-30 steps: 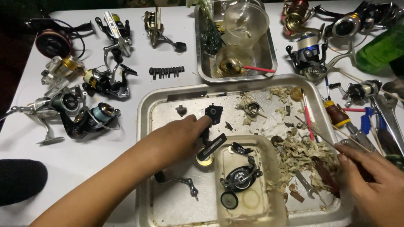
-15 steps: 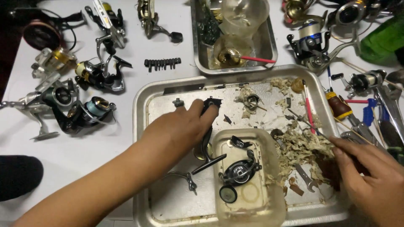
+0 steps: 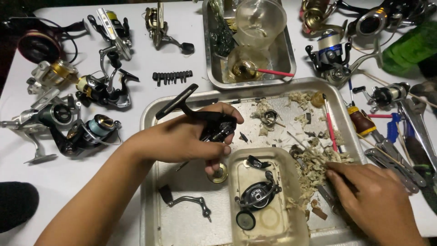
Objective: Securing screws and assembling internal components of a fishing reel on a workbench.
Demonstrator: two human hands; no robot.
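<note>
Over metal tray [image 3: 150,119] on bench: left hand [image 3: 182,139] closed around black reel body [image 3: 214,125], lifted above tray floor. Right hand [image 3: 373,200] at tray's right edge, fingers pinched in pale scraps [image 3: 314,161]; held item unclear.

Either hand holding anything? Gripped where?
Left hand holds a black fishing-reel body, fingers wrapped round its middle, foot sticking out. Right hand rests in pale debris on the metal tray; any hold cannot be told.

1. Tray [image 3: 191,228]: dull, scuffed metal.
2. Reel body [image 3: 214,125] in the left hand [image 3: 182,139]: black, semi-gloss.
3. Tub [image 3: 287,228]: clear, cloudy plastic.
4. Crank [image 3: 189,200]: shiny metal.
5. Shreds [image 3: 314,161]: pale, rough, fibrous.
</note>
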